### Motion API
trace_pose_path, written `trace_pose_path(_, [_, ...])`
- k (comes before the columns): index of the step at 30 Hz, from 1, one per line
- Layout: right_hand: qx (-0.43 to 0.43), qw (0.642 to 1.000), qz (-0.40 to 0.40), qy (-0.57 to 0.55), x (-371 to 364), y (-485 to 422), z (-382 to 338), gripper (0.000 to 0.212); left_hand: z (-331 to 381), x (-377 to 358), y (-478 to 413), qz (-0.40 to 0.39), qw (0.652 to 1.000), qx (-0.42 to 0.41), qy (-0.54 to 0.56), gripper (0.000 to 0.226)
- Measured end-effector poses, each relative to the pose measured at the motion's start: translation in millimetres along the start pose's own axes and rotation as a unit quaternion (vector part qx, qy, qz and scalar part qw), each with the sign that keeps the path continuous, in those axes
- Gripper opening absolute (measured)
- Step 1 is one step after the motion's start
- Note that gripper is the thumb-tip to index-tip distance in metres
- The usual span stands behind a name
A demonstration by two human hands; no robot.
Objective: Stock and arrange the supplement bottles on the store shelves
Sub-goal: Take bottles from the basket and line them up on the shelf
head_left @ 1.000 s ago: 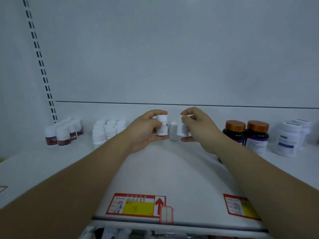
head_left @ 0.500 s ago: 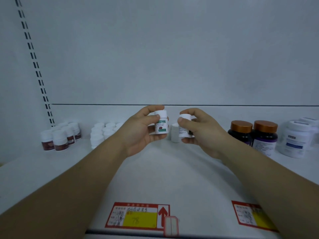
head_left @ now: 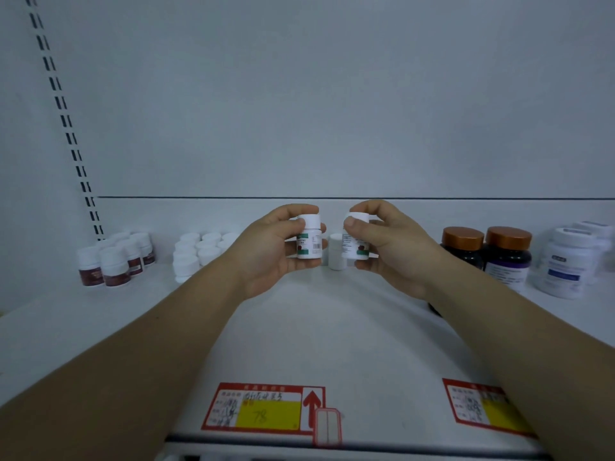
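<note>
My left hand grips a small white bottle with a green and red label, held upright above the white shelf. My right hand grips a matching small white bottle just to the right of it. The two bottles are a little apart. Between and behind them a third small white bottle stands on the shelf near the back wall.
Dark-red-labelled white bottles stand at the back left, and a block of plain white bottles beside them. Two dark bottles with copper caps and larger white bottles stand at the right. Red and yellow price tags line the shelf's front edge.
Both hands have lifted their bottles off the shelf and drawn them toward me, turning the labels into view. The third bottle stays standing at the back.
</note>
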State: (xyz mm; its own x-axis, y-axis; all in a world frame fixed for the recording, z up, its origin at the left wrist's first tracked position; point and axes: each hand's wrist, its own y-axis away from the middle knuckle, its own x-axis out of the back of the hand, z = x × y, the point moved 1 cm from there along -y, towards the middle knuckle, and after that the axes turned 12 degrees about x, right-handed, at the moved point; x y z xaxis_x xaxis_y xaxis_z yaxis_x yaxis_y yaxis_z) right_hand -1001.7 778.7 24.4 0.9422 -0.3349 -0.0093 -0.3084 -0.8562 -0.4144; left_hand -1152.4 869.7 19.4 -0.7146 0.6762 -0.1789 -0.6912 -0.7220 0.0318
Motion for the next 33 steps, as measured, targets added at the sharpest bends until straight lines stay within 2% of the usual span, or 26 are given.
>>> trace_pose_path(3, [-0.024,0.999,0.001,-0.021,-1.8,0.5,-0.2,0.008,0.4,-1.3,1.3,-0.007,1.000,0.007,0.017,0.025])
trace_pose_path(6, [-0.047,0.996,0.027,-0.073,-1.6,1.0,-1.9,0.018,1.5,-1.0,2.0,-0.007,0.999,0.010,0.044,0.028])
trace_pose_path(12, [-0.019,0.999,0.019,-0.022,-0.2,1.3,-0.8,0.012,2.6,-1.7,2.1,0.000,0.999,0.013,0.048,0.022])
trace_pose_path(15, [-0.012,1.000,0.023,-0.013,0.3,1.4,-0.3,0.006,0.9,-2.0,1.2,0.006,1.000,-0.004,-0.006,0.016])
trace_pose_path(17, [-0.006,1.000,0.021,-0.002,1.0,0.7,0.1,0.008,-0.1,-2.0,0.9,0.005,1.000,-0.011,-0.019,0.020])
trace_pose_path(22, [-0.024,0.998,0.014,-0.051,0.5,0.2,-0.4,0.016,4.0,0.2,2.7,-0.016,0.999,0.006,0.036,0.032])
trace_pose_path(27, [-0.007,1.000,-0.011,-0.018,1.3,2.3,0.8,0.009,1.5,-2.9,2.3,-0.021,1.000,0.000,0.019,0.015])
trace_pose_path(29, [-0.001,1.000,-0.015,-0.007,2.7,2.3,1.0,0.015,1.1,-1.1,0.8,-0.018,1.000,-0.002,0.013,0.019])
trace_pose_path(33, [-0.016,0.999,-0.003,-0.038,2.7,1.0,-0.3,0.009,2.2,0.5,0.7,-0.023,0.999,0.012,0.028,0.025])
